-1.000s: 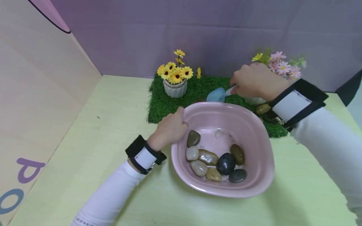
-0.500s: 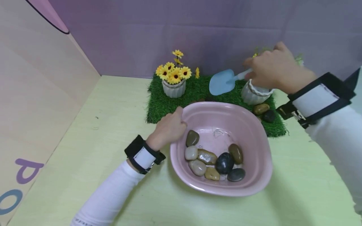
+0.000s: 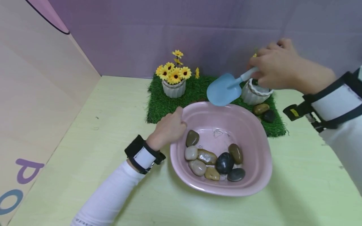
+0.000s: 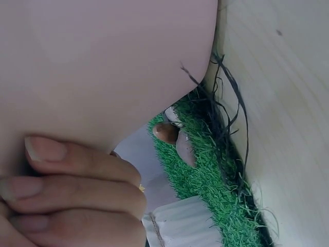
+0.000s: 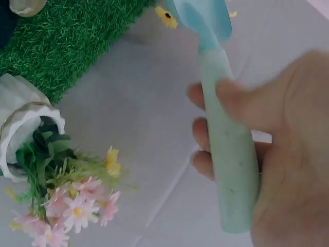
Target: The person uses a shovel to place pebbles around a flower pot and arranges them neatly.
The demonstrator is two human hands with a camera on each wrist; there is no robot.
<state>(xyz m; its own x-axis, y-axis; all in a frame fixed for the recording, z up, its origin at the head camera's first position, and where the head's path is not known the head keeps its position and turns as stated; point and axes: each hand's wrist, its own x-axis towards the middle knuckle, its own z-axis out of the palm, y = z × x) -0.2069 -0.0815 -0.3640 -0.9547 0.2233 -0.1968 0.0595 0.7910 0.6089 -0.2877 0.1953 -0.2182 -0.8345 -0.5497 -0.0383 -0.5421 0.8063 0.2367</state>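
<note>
My left hand (image 3: 169, 129) grips the left rim of a pink plastic basin (image 3: 261, 157); in the left wrist view its fingers (image 4: 87, 200) curl against the basin's outer wall. Several smooth stones, among them a black one (image 3: 224, 163) and a whitish one (image 3: 191, 153), lie on the basin's floor. My right hand (image 3: 278, 67) holds a toy shovel by its pale handle (image 5: 229, 154). The shovel's light blue blade (image 3: 224, 90) hangs over the basin's far rim, with nothing seen on it. Behind the right hand, the pink flowers (image 5: 74, 208) are hidden in the head view.
An artificial grass mat (image 3: 156, 106) lies behind the basin on the pale table (image 3: 118, 110). It bears a pot of yellow flowers (image 3: 174, 75), a second white pot (image 3: 253, 93) and a few stones (image 3: 261, 109). A purple-grey cloth wall (image 3: 127, 47) stands behind.
The right hand has moved up and to the right with the shovel, bringing the blade from behind the basin's rim into full sight. The left hand and basin have barely moved.
</note>
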